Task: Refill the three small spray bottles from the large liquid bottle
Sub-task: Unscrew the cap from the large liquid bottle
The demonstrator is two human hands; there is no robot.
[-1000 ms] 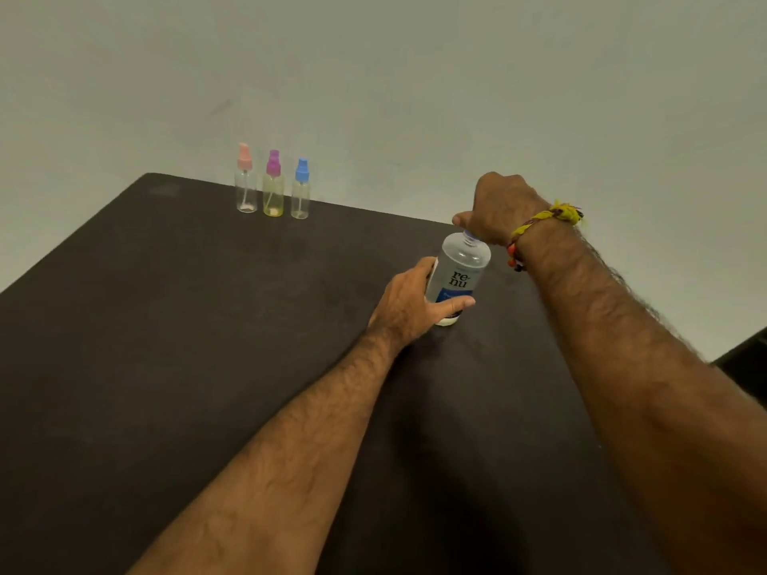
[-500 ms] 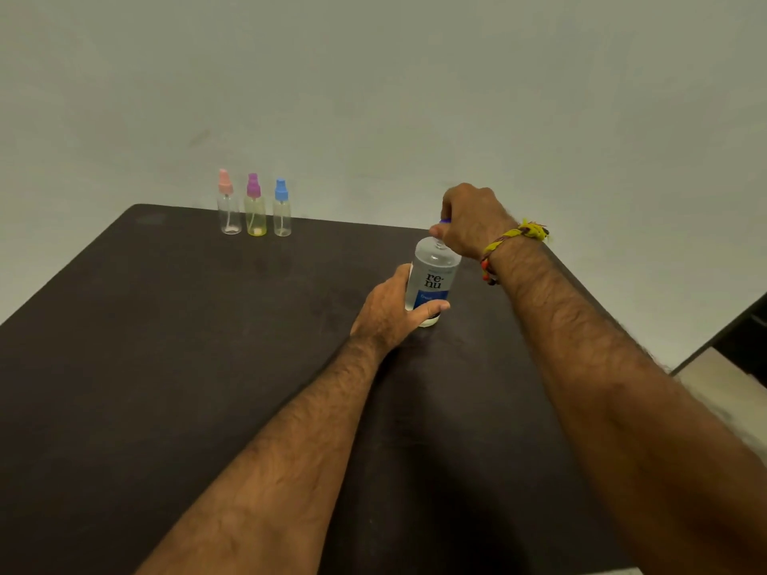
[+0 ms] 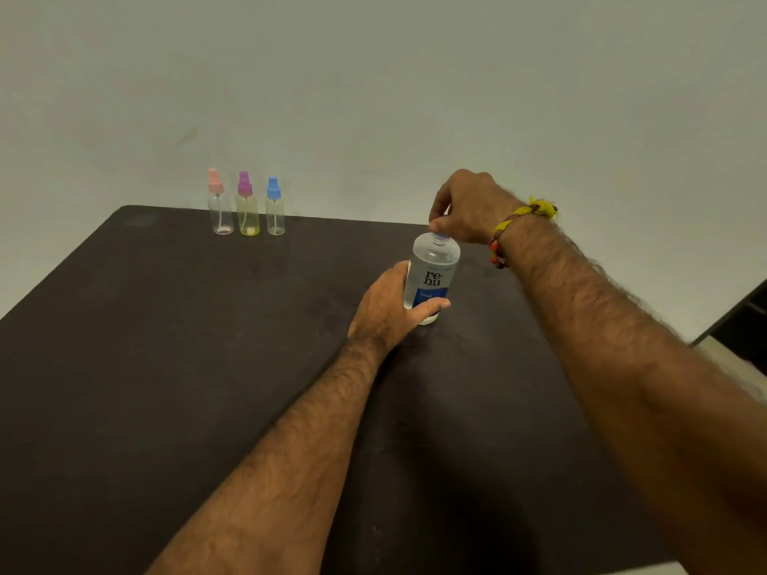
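Standing upright near the middle of a dark table [image 3: 145, 367], a large clear bottle [image 3: 433, 276] with a blue-and-white label reading "re-nu" holds clear liquid and sits at about one o'clock from the centre of the view. The person's left hand [image 3: 388, 309] wraps around the lower half of the bottle from its nine o'clock side, thumb [image 3: 431, 305] curled across the front near the base, steadying it on the tabletop. The right hand [image 3: 469, 207] reaches in from four o'clock and comes down on the bottle's top at twelve o'clock, its fingertips pinching the small blue cap [image 3: 439, 236]; only a sliver of the cap shows beneath the fingers, so whether it sits fully on the neck is hard to tell. A braided yellow wristband [image 3: 525, 215] with red beads circles the right wrist. Far back at about eleven o'clock, close to the table's rear edge, three small clear spray bottles stand upright in a tight row, well apart from the hands: a pink-topped spray bottle [image 3: 219, 209] on the left, a purple-topped spray bottle [image 3: 247, 211] with a yellowish tint in the middle, and a blue-topped spray bottle [image 3: 274, 211] on the right. Behind the table rises a plain pale wall [image 3: 373, 76].
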